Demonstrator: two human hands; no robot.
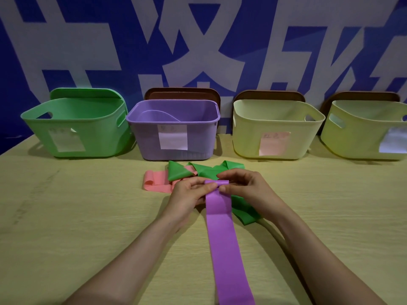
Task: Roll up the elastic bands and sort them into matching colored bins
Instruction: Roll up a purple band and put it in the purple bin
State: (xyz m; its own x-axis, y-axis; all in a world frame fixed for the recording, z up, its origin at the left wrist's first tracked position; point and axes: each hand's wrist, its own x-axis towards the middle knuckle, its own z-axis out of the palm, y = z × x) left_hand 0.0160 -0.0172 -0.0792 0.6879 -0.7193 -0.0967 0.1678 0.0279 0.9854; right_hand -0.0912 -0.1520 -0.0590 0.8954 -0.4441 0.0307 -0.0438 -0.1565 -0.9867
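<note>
A long purple elastic band (222, 234) lies flat on the table and runs toward me past the bottom edge. Its far end is curled into a small roll, pinched by my left hand (189, 194) and my right hand (246, 186). Under and behind the hands lies a crumpled green band (204, 170), and a pink band (156, 181) lies to the left. Along the back stand a green bin (74, 126), a purple bin (174, 133) and a pale yellow bin with a pink label (275, 130).
A second yellow-green bin (363, 133) with a white label stands at the far right, cut by the frame edge. Lids lean behind the bins against a blue and white wall. The wooden table (77, 216) stretches wide to both sides.
</note>
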